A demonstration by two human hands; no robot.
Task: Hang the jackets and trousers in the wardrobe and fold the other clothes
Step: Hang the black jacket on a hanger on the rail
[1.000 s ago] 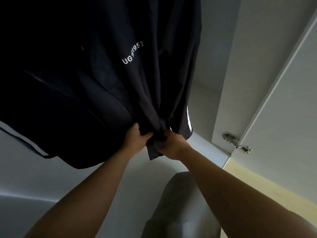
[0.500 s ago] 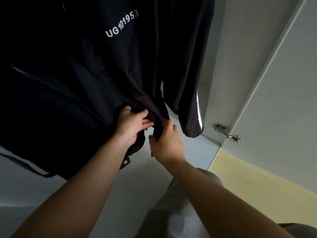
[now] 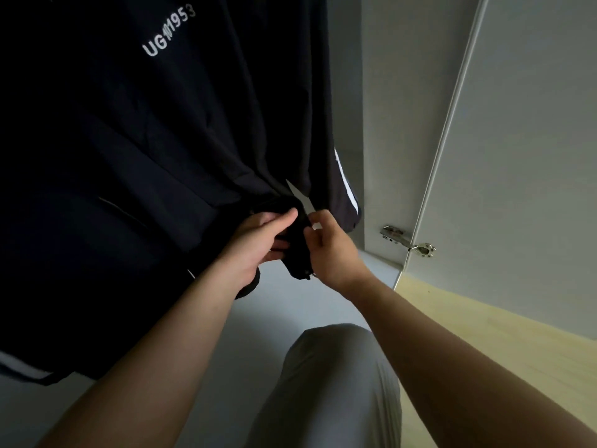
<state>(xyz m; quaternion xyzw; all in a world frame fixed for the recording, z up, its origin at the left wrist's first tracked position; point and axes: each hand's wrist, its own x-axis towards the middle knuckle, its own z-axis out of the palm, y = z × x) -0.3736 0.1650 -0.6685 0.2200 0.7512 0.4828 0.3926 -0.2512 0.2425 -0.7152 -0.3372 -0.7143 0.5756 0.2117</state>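
the top of the dark jacket (image 3: 129, 140) and whatever it hangs from are cut off by the upper edge of the view. its far left part is lost in shadow, so seams there can hardly be made out. the white lettering (image 3: 168, 33) printed high on the jacket is creased in the middle, so only "ug" and "953" can be read with certainty. a small fitting at the lower end of the jacket's hanging hem strip (image 3: 298, 253) is too dark to be identified. both bare forearms are stretched up to the jacket's lower edge. the left hand (image 3: 258, 240) is curled round a bunch of hem fabric, thumb uppermost. the right hand (image 3: 332, 250) is closed on the hem strip, which is pinched at its edge and lies between the two hands. at the jacket's right edge a sleeve (image 3: 345, 195) with a white stripe is seen hanging just above the right hand. right of the jacket a pale wardrobe door (image 3: 517, 156) stands open, carried by a metal hinge (image 3: 407, 242). below the jacket the pale wardrobe base (image 3: 290, 312) is seen, partly covered by a knee (image 3: 329, 383) in grey cloth. a light wooden floor (image 3: 484, 334) is seen below and right of the jacket.
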